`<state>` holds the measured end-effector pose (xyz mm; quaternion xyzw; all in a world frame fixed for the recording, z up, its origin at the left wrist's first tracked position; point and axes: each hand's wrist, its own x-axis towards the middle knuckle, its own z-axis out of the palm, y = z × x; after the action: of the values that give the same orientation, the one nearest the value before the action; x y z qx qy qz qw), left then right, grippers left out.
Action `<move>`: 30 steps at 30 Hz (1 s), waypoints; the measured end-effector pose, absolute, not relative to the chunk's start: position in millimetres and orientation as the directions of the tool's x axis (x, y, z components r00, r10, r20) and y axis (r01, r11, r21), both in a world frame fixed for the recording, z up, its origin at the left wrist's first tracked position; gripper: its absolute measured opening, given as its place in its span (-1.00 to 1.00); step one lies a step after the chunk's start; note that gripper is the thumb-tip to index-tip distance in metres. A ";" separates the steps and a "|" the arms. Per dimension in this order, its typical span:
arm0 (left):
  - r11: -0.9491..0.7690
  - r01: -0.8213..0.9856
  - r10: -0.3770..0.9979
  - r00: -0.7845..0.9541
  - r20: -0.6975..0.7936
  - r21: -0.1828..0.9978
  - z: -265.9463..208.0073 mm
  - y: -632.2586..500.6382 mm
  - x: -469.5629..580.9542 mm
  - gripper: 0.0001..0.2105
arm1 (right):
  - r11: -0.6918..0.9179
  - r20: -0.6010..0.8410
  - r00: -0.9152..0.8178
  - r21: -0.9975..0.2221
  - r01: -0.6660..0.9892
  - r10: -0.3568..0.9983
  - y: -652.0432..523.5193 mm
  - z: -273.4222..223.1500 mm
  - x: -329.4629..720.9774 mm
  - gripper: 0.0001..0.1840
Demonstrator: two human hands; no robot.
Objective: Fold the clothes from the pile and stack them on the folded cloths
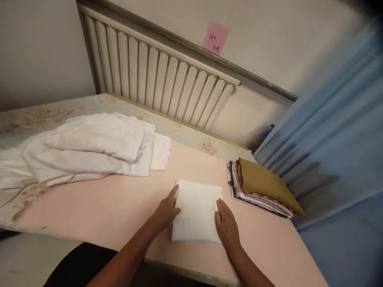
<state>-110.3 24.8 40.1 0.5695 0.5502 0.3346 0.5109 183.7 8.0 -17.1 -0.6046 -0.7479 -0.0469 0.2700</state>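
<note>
A folded white cloth (197, 211), roughly square, lies flat on the pink table covering (119, 203) in front of me. At its left edge is my left hand (166, 211), thumb and index finger spread apart, the thumb tip touching the cloth. A bit of darker reddish material shows between that thumb and finger; the other fingers are hidden. My right hand (227, 223) rests against the right edge, its fingers stretched out close together. The cloth sits between both hands.
Loose white fabric (89, 143) is heaped on the left. A stack of folded cloths (263, 187), mustard on top, stands at the right near a blue curtain (338, 131). A radiator (161, 75) and a pink note (215, 38) are on the wall behind.
</note>
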 end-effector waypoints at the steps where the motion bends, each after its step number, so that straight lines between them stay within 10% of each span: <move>1: 0.110 0.309 0.974 0.157 -0.165 0.945 39.0 24.3 -110.9 -0.14 | 0.264 0.458 -0.122 -0.259 0.929 0.880 8.0 -17.1 183.7 -0.51; 30: 0.205 0.495 0.977 -0.152 -0.147 0.844 33.3 -39.3 -82.3 -0.29 | 0.289 0.512 -0.151 -0.201 0.936 0.846 11.4 -24.1 187.3 -0.53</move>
<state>-82.3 -39.3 33.3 0.5382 0.6841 0.3288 0.3663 187.3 11.4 -24.1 -0.5906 -0.7541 -0.0820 0.2752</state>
